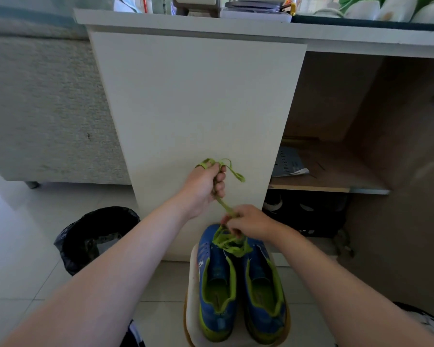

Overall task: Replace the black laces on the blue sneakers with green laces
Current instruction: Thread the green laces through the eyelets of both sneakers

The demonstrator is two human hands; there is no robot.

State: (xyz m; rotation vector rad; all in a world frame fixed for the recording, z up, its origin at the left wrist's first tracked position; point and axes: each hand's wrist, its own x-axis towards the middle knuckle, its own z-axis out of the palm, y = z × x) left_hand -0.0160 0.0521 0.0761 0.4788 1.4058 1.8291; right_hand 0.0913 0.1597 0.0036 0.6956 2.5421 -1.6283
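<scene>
toe of right sneaker (264, 295) hidden under right hand (249, 221) (shelf-top clutter (256, 10) cropped, blurred).

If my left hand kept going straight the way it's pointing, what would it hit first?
Probably the white cabinet panel: your left hand, gripping the green lace, points forward at it, though depth is unclear.

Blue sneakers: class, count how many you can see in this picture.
2. The left sneaker and right sneaker stand side by side on the white stool, toes pointing away. The dark lower shelf may hide others.
</scene>
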